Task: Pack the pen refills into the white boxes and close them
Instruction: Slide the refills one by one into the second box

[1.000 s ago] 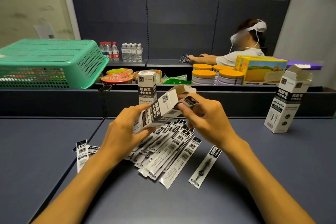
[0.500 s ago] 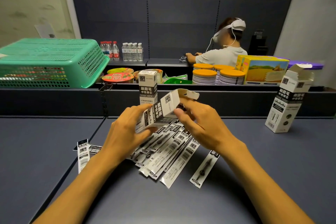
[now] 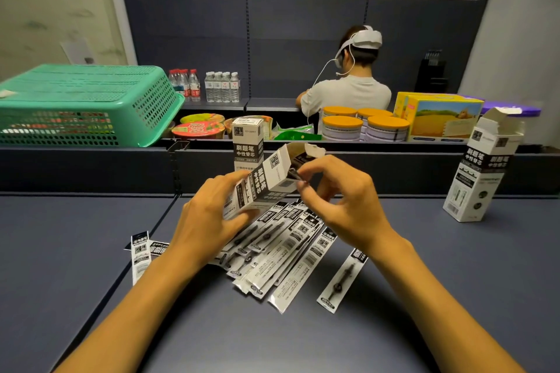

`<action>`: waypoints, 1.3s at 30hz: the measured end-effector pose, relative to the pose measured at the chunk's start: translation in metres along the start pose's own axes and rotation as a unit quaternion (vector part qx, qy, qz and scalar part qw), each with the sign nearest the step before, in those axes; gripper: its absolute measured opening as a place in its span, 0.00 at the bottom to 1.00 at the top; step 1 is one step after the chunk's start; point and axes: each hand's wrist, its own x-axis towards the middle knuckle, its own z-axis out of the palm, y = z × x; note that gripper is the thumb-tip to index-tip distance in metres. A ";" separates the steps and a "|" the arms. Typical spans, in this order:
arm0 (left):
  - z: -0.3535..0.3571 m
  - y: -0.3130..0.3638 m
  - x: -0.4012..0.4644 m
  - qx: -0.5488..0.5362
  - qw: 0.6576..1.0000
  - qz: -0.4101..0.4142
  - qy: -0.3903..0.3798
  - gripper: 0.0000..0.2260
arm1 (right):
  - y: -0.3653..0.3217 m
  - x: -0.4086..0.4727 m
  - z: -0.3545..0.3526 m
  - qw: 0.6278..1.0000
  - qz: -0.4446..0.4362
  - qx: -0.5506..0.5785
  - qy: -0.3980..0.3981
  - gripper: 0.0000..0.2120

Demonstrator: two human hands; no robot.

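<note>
1. Left hand (image 3: 209,221) is grasping a tilted white box (image 3: 260,183) above the worktop (image 3: 454,266) middle.
2. Right hand (image 3: 342,200) is pinching a pen refill (image 3: 298,174) at the box's open mouth.
3. Loose refills (image 3: 281,248) are lying beneath.

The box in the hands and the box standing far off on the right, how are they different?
The held box lies tilted, gripped by the left hand; the right box stands upright on the table, untouched. A refill pokes from the held box; none shows in the right box. Both are white, black-banded, with open flaps.
</note>
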 end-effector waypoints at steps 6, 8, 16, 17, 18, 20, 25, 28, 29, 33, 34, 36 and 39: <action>0.001 0.000 0.000 0.001 1.000 0.001 -0.006 0.31 | -0.005 -0.001 0.002 0.988 0.103 0.105 -0.051 0.10; 0.001 0.000 0.000 0.001 1.000 0.003 -0.004 0.31 | -0.005 -0.001 0.002 0.986 0.126 0.083 -0.068 0.10; 0.000 0.002 0.000 0.021 0.999 0.025 -0.011 0.32 | -0.004 0.001 0.009 0.975 0.145 0.015 -0.168 0.28; 0.000 0.002 0.000 0.021 0.999 0.025 -0.012 0.32 | -0.003 0.001 0.010 0.976 0.137 -0.002 -0.172 0.29; 0.000 0.001 0.001 0.018 1.000 0.023 -0.009 0.31 | -0.003 0.000 0.010 0.978 0.125 -0.015 -0.167 0.28; -0.001 0.000 0.002 0.006 1.000 0.012 0.000 0.31 | -0.003 -0.001 0.009 0.986 0.103 -0.019 -0.133 0.25; -0.002 -0.001 0.001 0.007 1.000 0.013 -0.001 0.29 | -0.003 -0.001 0.008 0.983 0.112 -0.013 -0.144 0.25; 0.000 -0.002 0.001 0.005 1.000 0.004 -0.005 0.32 | -0.001 -0.001 0.006 0.987 0.106 -0.018 -0.123 0.26; 0.000 -0.003 0.001 0.002 1.000 0.002 -0.001 0.32 | -0.001 -0.001 0.004 0.990 0.105 -0.004 -0.096 0.23; 0.000 -0.005 0.001 0.003 1.000 0.002 0.003 0.33 | 0.001 0.002 -0.004 0.996 0.083 0.025 0.017 0.14; 0.000 -0.005 0.001 0.004 1.000 0.001 0.002 0.33 | 0.001 0.002 -0.005 0.996 0.078 0.024 0.032 0.15; 0.001 -0.005 0.001 0.001 1.000 -0.001 0.000 0.33 | 0.001 0.002 -0.004 0.996 0.082 0.028 0.035 0.19; 0.001 -0.003 0.000 0.000 1.000 0.001 -0.001 0.33 | 0.004 0.000 -0.001 0.994 0.108 0.026 0.007 0.21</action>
